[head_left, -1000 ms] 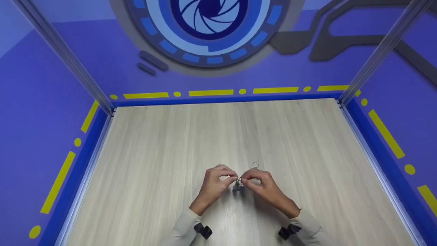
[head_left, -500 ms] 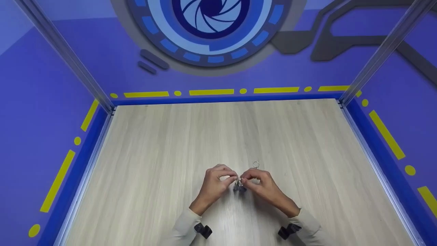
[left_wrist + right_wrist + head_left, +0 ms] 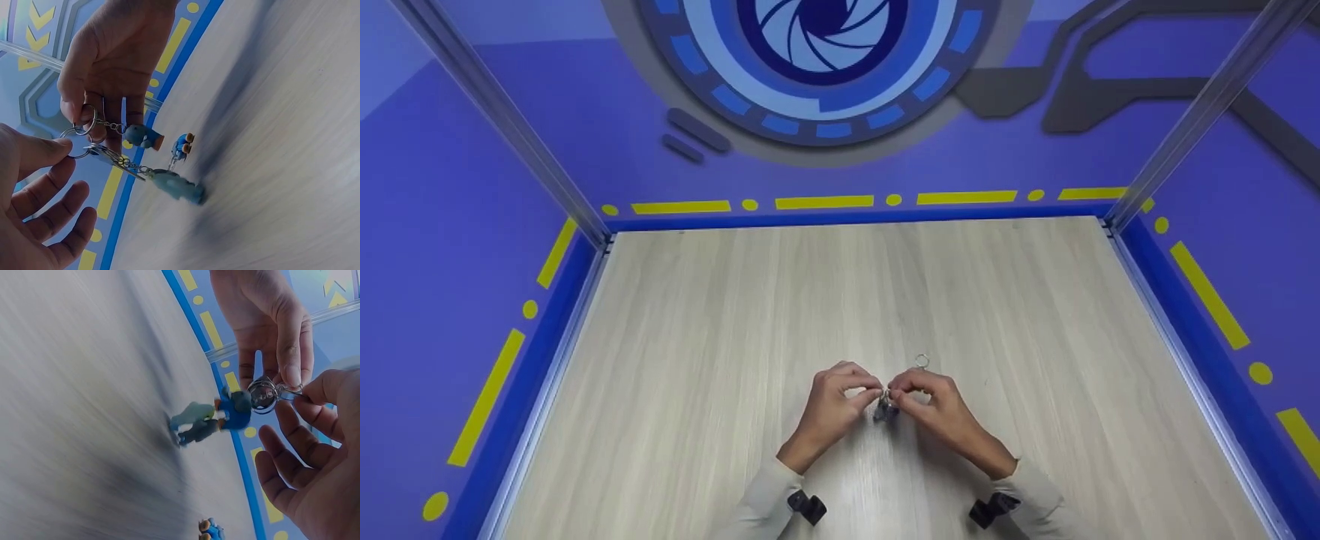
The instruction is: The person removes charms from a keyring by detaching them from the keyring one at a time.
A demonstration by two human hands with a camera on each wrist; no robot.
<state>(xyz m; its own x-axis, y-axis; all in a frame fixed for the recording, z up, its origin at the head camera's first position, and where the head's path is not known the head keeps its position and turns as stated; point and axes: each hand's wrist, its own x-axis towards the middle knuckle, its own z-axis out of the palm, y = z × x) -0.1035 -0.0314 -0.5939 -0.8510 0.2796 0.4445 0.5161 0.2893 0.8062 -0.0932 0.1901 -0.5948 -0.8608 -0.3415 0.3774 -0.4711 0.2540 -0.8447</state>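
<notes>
Both hands meet at the front middle of the table. My left hand [image 3: 834, 397] pinches a metal split ring [image 3: 66, 134] between thumb and fingers. My right hand [image 3: 939, 405] pinches another split ring [image 3: 85, 120] beside it; whether the rings are linked I cannot tell. From the rings hang figure keychains on short chains: a grey-blue figure with an orange end [image 3: 143, 136] and a pale green-blue figure [image 3: 177, 184], blurred. In the right wrist view a dark grey figure [image 3: 199, 431] also hangs there. Thin flat metal pieces [image 3: 115, 158] hang near the rings, their kind unclear.
Another blue figure keychain [image 3: 183, 146] lies on the table, its ring [image 3: 922, 361] showing just beyond the right hand. Wood-grain table [image 3: 697, 315] surrounds the hands. Blue printed walls [image 3: 840, 172] and metal posts [image 3: 1207, 112] stand round the table.
The hanging figures swing and turn slightly beneath the fingers. Both hands stay nearly in place, still pinching the rings. The keychain on the table has not moved.
</notes>
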